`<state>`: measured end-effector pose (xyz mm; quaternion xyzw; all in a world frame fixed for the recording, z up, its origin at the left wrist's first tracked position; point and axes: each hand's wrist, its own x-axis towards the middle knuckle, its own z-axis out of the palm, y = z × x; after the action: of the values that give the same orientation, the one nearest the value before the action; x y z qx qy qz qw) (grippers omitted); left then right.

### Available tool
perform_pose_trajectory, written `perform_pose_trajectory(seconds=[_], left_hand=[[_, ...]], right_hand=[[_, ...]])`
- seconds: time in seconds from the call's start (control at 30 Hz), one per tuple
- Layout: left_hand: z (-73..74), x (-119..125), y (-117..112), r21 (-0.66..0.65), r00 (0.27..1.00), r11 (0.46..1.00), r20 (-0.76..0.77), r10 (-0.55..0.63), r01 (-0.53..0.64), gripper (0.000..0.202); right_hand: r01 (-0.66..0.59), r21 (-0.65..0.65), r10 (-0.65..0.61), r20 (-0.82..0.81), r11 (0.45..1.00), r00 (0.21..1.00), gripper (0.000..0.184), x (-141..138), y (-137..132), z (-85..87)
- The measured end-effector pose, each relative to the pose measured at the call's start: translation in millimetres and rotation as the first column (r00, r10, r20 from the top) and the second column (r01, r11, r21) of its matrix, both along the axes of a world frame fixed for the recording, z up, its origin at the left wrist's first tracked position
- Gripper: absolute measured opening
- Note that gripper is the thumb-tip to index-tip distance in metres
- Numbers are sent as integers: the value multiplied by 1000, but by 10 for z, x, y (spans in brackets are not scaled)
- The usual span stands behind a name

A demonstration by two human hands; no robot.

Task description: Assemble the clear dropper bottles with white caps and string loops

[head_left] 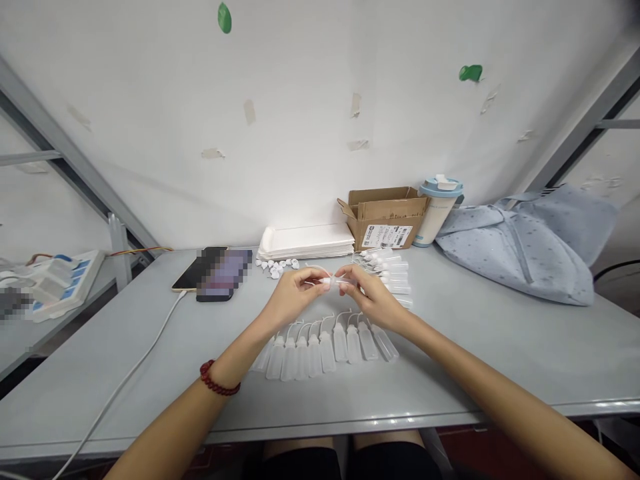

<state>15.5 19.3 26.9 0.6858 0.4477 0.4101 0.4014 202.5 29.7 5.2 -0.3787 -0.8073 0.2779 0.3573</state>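
My left hand [293, 292] and my right hand [369, 297] meet above the middle of the table, fingertips pinched. Between them is a small white plastic piece [332, 283] with a thin looped strap; the fingers partly hide its shape. Below the hands, a fanned row of translucent plastic bottles [314, 355] lies flat, thin white straps at their necks. Just beyond my right hand lies a stack of similar bottles with white caps [395, 267], partly covered by it. A small pile of white caps [276, 268] rests past my left hand.
Along the wall stand a stack of white trays [307, 241], an open cardboard box [387, 217] and a blue-lidded cup [437, 213]. A pale blue bag [520, 247] lies right. Two phones [220, 275], one with a charging cable [133, 373], lie left. A power strip [70, 283] is farther left.
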Motion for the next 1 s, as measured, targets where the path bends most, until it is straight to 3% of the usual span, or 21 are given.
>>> perform_pose_trajectory(seconds=[0.23,0.43,0.77,1.0], left_hand=[[-6,-10,7,-101,997,995,-63,-33,27,33],[-25,-22,3,-12,999,1000,-48,-11,11,22],[2,-14,-6,-72,991,997,-132,-36,27,40],[14,-4,-27,-8,986,998,-150,-68,67,28]], right_hand=[[-3,-33,3,-11,999,1000,15,1,-6,13],[-37,-68,34,-40,997,999,16,9,-3,14],[-55,-117,47,-73,992,996,20,9,4,22],[-68,-154,54,-93,986,994,21,22,30,-11]])
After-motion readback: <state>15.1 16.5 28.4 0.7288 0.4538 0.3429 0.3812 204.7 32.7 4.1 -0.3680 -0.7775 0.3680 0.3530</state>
